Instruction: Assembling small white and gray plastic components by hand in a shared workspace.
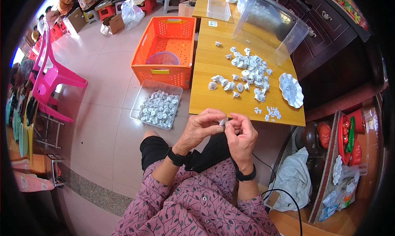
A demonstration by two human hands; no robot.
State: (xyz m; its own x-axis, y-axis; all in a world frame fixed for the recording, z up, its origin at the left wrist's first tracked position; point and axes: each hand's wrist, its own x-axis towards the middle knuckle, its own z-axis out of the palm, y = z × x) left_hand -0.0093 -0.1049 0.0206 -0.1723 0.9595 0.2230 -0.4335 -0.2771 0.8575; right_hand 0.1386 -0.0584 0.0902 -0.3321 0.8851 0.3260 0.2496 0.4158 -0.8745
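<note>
In the head view, the bench point(205, 100) has a yellow wooden top, and both hands are just in front of its near edge, above the person's lap. The left hand point(195, 131) has its thumb and forefinger pinched on a small white part point(223, 122), near the bench's left front corner. The right hand point(240, 137) meets it from the other side, thumb and forefinger curled in to the part; the tips are partly hidden, so I cannot tell whether they grip this part or a separate piece. Each wrist wears a dark band. On the bench, a loose heap of white parts point(252, 69) spreads across the middle, with some scattered toward its left side. A little group of tiny white pieces point(273, 113) lies by the bench's front edge, and a scalloped white dish point(299, 102) of clear, pale bits sits at its right edge. A large clear bin point(302, 34) stands toward the bench's back right. On the floor left of the bench is an orange crate point(142, 73) with a purple basket point(166, 57) inside; left of the bench's front corner, a clear tub point(133, 113) is well filled with round white pieces point(159, 107).
</note>
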